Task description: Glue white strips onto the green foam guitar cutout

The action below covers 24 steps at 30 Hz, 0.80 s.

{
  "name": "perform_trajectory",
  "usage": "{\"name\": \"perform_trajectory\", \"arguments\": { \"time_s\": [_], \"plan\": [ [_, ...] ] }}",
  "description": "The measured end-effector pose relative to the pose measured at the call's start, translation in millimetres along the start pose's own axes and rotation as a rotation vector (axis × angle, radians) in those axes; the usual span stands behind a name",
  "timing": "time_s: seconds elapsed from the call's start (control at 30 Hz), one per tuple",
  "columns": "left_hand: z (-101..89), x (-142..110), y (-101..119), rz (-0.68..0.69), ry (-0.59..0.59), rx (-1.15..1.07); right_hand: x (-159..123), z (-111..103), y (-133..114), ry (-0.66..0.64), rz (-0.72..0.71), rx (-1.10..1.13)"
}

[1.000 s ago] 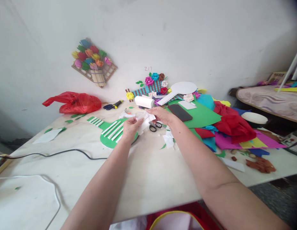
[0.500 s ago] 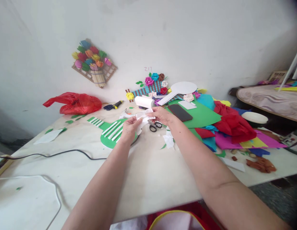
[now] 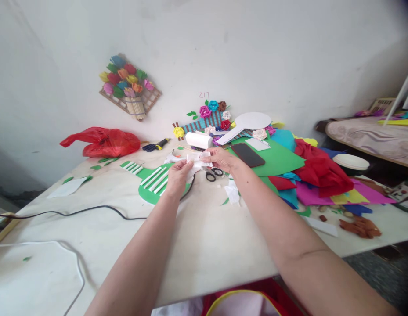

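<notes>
Evidently, fingers of left hand (image 3: 178, 176) and right hand (image 3: 222, 159) pinching white paper (image 3: 197, 159) between them.

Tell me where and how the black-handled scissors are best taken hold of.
Best grip looks to be the two black handle loops of the scissors, coming down from above on the person's near side. The loops face that way and are in plain view, while the blades point away toward the white paper and are largely hidden. The right hand, close beside them, seems better placed.
</notes>
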State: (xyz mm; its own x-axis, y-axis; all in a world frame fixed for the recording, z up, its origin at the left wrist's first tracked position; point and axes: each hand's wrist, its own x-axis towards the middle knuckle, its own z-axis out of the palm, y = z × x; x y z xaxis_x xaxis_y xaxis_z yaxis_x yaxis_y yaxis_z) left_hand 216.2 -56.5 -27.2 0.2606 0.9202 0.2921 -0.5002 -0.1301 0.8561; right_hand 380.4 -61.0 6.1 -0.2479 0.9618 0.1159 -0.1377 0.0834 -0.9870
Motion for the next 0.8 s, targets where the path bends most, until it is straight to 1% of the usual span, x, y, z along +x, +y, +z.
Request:
{"name": "perform_trajectory", "arguments": {
  "time_s": [0.23,0.33,0.5,0.8],
  "plan": [
    [-4.2,1.8,-1.1,-0.009,-0.049,-0.017,1.9,1.1,1.7,0.047,-0.021,0.015],
    [-5.8,3.3,-2.5,-0.005,-0.030,-0.006,2.7,2.5,2.5,0.068,-0.030,-0.004],
    [-3.3,3.7,-1.8,-0.008,0.014,0.010,5.1,3.5,4.8,0.077,-0.090,-0.032],
    [-1.4,0.8,1.0,0.001,-0.002,-0.048,3.3,5.5,2.8,0.083,-0.121,-0.062]
  ]
}}
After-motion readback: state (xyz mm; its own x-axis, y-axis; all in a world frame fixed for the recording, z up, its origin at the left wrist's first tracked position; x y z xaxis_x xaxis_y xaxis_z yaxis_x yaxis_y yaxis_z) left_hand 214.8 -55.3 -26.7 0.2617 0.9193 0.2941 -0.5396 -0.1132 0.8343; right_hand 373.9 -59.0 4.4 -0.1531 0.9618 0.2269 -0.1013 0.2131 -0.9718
